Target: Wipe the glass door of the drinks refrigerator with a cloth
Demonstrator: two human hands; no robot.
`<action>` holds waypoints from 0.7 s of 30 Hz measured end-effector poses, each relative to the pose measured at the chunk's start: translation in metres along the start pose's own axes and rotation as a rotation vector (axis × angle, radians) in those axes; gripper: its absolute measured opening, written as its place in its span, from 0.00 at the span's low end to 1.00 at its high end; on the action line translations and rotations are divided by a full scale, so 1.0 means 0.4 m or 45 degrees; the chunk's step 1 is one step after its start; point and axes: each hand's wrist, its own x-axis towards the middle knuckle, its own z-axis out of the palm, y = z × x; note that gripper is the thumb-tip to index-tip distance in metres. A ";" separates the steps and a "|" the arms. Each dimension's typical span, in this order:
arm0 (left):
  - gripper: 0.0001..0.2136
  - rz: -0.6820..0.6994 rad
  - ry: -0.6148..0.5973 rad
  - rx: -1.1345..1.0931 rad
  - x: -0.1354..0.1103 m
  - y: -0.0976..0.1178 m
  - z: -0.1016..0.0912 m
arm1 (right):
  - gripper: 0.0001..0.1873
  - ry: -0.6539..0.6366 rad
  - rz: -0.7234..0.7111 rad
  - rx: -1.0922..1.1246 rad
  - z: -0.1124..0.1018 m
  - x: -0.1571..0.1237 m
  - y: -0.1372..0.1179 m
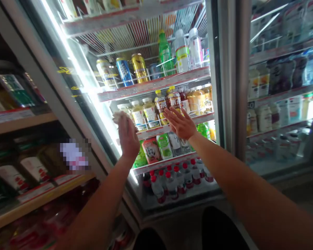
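In front of a lit glass-fronted drinks fridge, both my arms reach forward. My left hand (128, 135) has a crumpled whitish cloth (118, 117) under its fingers, near the left side of the glass. My right hand (181, 123) is open, fingers stretched out, palm toward the middle shelf; whether it touches the glass I cannot tell. Behind the hands stand yellow-capped tea bottles (161, 104) and pale bottles with white labels (150, 113). Lower down are a red carton (151, 150) and a green carton (164, 146).
Above are a blue can (124, 72), a gold can (140, 68) and a green bottle (165, 53). Red-capped bottles (171, 184) fill the bottom. A metal door frame (231, 80) divides off another fridge at right. Wooden shelves (45, 194) with bottles stand at left.
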 end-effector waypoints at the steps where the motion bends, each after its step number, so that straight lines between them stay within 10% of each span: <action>1: 0.25 0.052 -0.004 0.039 -0.005 0.009 0.001 | 0.30 0.001 0.000 0.001 -0.001 0.000 0.001; 9: 0.24 0.039 0.186 0.207 0.055 -0.057 -0.058 | 0.30 0.283 0.692 -0.128 0.002 0.005 0.000; 15: 0.25 0.108 0.090 0.023 0.004 -0.020 -0.019 | 0.30 0.247 0.686 -0.163 0.003 0.009 -0.005; 21: 0.26 0.194 0.205 0.101 0.082 0.021 0.045 | 0.30 0.204 0.723 -0.184 0.001 0.014 -0.008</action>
